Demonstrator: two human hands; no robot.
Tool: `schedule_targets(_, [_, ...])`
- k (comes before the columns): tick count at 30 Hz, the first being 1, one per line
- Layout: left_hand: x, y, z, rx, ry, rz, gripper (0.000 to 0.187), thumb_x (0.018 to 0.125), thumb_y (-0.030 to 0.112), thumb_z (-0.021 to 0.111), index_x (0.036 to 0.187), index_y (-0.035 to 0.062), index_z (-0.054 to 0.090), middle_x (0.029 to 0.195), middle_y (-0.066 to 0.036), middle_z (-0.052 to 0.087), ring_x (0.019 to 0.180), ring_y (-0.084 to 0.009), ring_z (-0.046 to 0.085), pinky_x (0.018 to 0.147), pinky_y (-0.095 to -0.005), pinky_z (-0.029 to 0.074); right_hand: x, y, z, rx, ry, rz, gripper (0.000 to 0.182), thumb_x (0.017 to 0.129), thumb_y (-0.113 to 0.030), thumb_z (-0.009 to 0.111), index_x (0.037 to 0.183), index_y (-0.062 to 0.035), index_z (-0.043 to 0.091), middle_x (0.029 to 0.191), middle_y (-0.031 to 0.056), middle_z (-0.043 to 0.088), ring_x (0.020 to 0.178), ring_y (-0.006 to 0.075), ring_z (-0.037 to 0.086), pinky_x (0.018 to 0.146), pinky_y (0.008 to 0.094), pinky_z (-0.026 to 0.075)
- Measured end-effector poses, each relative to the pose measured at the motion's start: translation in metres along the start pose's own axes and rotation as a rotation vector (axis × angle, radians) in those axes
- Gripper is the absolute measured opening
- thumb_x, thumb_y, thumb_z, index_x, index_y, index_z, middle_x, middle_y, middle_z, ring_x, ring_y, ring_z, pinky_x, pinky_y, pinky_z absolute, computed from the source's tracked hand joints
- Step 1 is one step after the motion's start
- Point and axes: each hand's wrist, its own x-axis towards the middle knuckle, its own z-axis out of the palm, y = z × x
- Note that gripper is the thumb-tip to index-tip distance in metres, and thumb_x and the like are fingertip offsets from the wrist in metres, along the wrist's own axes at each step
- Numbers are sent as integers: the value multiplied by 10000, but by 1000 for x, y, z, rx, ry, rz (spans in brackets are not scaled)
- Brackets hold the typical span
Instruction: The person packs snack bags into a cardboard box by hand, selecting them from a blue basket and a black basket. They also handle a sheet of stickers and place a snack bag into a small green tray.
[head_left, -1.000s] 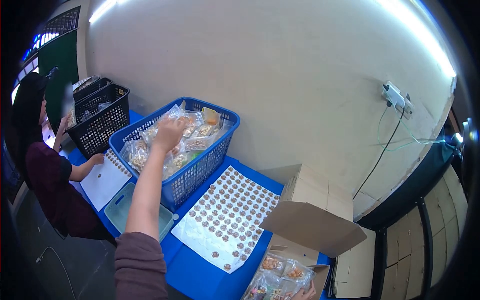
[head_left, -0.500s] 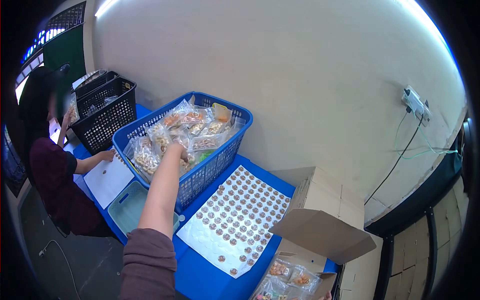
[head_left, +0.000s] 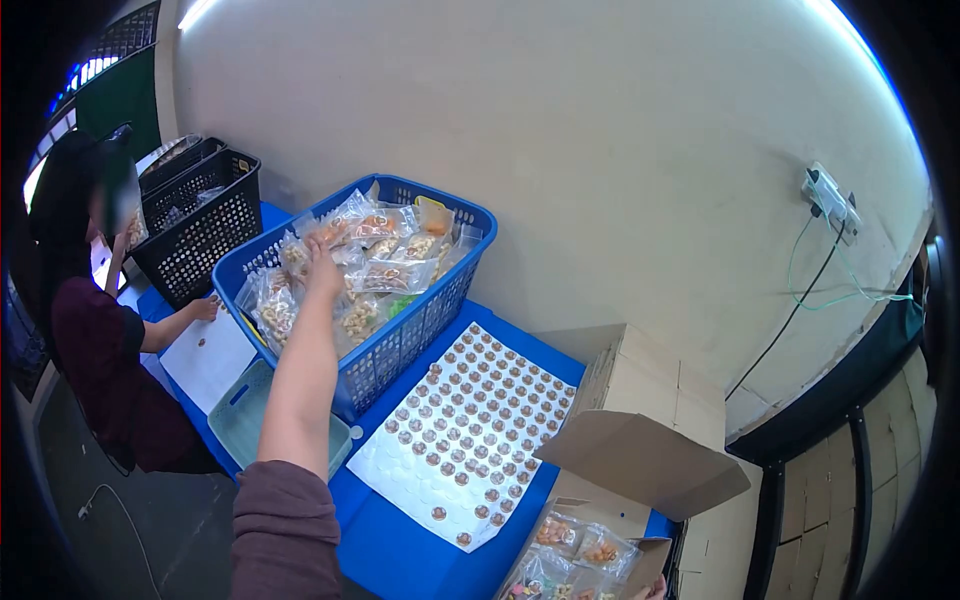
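Note:
My left hand (head_left: 321,266) reaches into a blue perforated basket (head_left: 425,325) heaped with clear snack bags (head_left: 395,275). Its fingers are stretched out onto a bag with orange contents (head_left: 335,232), and no bag is lifted in it. At the bottom right edge, part of my right hand (head_left: 655,588) shows at the side of an open cardboard box (head_left: 645,460), its fingers seemingly gripping the box's edge. Inside the box lie several packed snack bags (head_left: 606,548).
A sheet of round brown stickers (head_left: 470,425) lies on the blue table (head_left: 385,555), beside a pale green tray (head_left: 240,410). On the left, a co-worker (head_left: 110,370) rests a hand on another sheet (head_left: 205,360), near black baskets (head_left: 205,235).
My left hand has moved up and to the left across the bags in the basket. My right hand stays at the box, showing slightly more. The view has shifted slightly.

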Motion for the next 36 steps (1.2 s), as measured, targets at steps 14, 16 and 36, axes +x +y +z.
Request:
schedule_targets(14, [52,-7,9,-1368,164,155,385,875,-10,457,1257,-19,512,1233,-176,566,1007,-240,628,768,-297,527,8,1,4,183,53,-37,269,881,-39,466,1114,40,576,1106,201,572,1016,311,523,934,399,398])
schedule_targets(16, [40,-9,7,-856,-92,278,345,876,-21,449,1209,-28,540,1082,-154,619,964,-210,629,681,-292,541,11,2,2,125,68,-87,259,874,-22,464,1089,40,593,1080,199,586,993,310,536,925,393,407])
schedule_targets(36, [-23,31,-23,285,-992,53,1037,592,684,714,1383,94,400,1408,-170,400,1203,-304,494,1000,-380,401,13,8,10,241,-11,-77,221,877,-38,453,996,26,627,991,149,625,943,262,561,888,366,428])
